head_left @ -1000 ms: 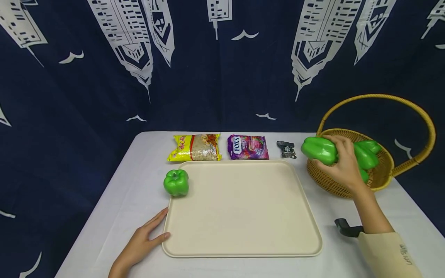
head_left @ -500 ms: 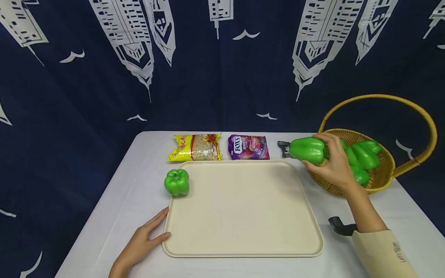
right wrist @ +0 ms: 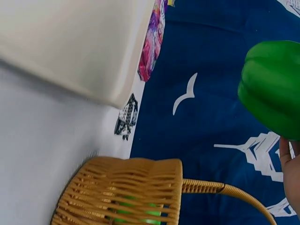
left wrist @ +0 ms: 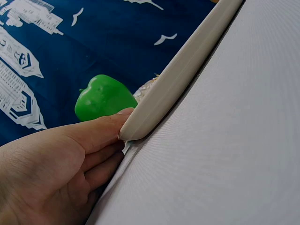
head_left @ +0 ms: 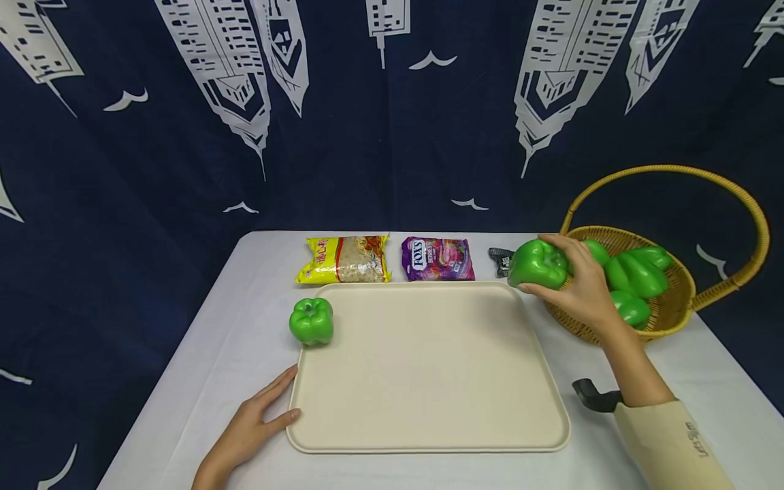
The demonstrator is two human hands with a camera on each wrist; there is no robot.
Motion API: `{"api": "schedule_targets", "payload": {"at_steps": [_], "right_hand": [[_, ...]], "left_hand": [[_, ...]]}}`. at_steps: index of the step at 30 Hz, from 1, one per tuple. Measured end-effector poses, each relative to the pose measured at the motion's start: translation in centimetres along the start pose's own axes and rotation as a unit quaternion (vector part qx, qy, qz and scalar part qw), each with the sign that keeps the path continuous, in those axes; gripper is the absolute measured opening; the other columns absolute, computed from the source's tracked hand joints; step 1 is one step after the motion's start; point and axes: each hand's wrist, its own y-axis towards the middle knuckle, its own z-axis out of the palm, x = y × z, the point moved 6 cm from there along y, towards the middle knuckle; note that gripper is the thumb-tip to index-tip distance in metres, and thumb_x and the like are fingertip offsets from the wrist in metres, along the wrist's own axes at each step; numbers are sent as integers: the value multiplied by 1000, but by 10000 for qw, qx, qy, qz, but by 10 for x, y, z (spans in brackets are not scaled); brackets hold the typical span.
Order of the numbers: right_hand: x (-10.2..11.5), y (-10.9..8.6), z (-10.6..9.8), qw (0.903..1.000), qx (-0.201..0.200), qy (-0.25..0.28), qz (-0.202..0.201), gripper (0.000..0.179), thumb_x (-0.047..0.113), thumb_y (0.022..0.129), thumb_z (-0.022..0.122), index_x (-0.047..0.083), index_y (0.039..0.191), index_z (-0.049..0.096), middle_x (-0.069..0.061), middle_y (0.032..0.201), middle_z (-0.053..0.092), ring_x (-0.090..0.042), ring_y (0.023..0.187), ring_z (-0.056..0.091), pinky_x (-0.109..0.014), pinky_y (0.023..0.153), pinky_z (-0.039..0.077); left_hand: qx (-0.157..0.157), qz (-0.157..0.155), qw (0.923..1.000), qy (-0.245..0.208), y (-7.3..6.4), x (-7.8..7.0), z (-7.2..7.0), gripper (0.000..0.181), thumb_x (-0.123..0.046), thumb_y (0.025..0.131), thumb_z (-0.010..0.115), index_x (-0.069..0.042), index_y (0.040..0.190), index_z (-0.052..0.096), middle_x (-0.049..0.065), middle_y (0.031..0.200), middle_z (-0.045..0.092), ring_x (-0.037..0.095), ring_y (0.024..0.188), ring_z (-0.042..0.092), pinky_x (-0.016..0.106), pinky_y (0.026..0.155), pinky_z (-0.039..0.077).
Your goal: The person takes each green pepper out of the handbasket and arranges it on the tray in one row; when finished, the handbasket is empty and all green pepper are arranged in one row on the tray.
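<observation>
My right hand [head_left: 584, 289] grips a green bell pepper [head_left: 537, 265] between thumb and fingers, raised beyond the tray's far right corner. In the right wrist view this bell pepper [right wrist: 274, 89] shows against the blue cloth, with fingertips [right wrist: 285, 152] at its lower side. My left hand [head_left: 245, 422] rests at the left edge of the beige tray [head_left: 429, 367], fingers extended and thumb touching the rim. The left wrist view shows the thumb [left wrist: 105, 129] against the tray's outer wall [left wrist: 164, 89]. Another green bell pepper [head_left: 312, 321] sits at the tray's far left corner.
A wicker basket [right wrist: 117, 183] with a tall handle [head_left: 756, 224] stands at the right, holding several green peppers [head_left: 637, 273]. Behind the tray lie a yellow food packet [head_left: 346, 260], a purple Fox's candy bag [head_left: 437, 259] and a small black packet [head_left: 500, 260], partly hidden.
My right hand has lifted the bell pepper from over the basket and carried it left, turning it so its end faces the camera. The left hand stays at the tray edge.
</observation>
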Motion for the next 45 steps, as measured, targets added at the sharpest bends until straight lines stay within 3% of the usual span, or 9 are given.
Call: {"api": "schedule_targets", "payload": {"at_steps": [4,11,18,28,31,35,40,45], "right_hand": [[3,3,6,9998,160,95,-24,91,5,49,90,14,131,52,-11,127,50,-27,112,39,-46,83,33],[19,7,34,9974,691,214,65,93,16,55,90,19,136,46,-9,129,47,-28,110,47,-52,83,42],[45,8,81,9913,1190,539,-155,93,26,53,91,7,130,42,-11,120,51,-27,100,51,-47,82,45],[87,9,158,9777,1723,929,-765,81,38,56,87,9,123,50,-3,116,52,-19,107,48,-43,96,40],[95,7,183,9750,1970,792,-650,81,42,57,86,11,123,51,-3,116,54,-19,109,47,-43,101,35],[103,-1,211,9679,2346,869,-243,82,40,61,85,8,126,48,-6,119,51,-20,109,47,-39,97,39],[113,-3,231,9641,2452,1016,96,84,36,62,85,4,128,45,-9,117,48,-20,103,49,-35,90,45],[125,1,245,9620,2569,920,102,85,38,62,85,6,128,43,-14,123,47,-25,109,49,-37,95,42]], "left_hand": [[-10,-9,10000,-3,1,-1,0,67,-34,82,69,-16,140,42,4,142,40,29,129,34,2,98,15],[-13,-39,10000,-1,-1,-1,0,67,-34,81,69,-16,140,43,4,143,40,29,129,34,1,97,15],[-4,82,10000,40,0,-1,0,65,-33,83,68,-15,140,43,4,143,40,28,129,34,2,99,14],[-39,115,9999,48,0,-1,-1,65,-33,83,68,-16,140,42,5,143,40,28,129,34,2,99,14],[-47,116,9999,19,0,-1,-1,65,-32,83,68,-15,140,42,5,143,40,29,130,34,2,98,14],[-24,122,9999,-28,1,-2,0,65,-32,83,68,-15,140,42,5,143,39,29,130,34,2,99,14],[-36,97,9999,28,0,-2,-1,65,-33,83,68,-16,140,42,4,143,40,28,130,34,2,98,14],[-96,161,9998,68,-1,-3,-2,64,-32,83,68,-16,140,42,4,142,41,23,130,34,2,98,14]]}}
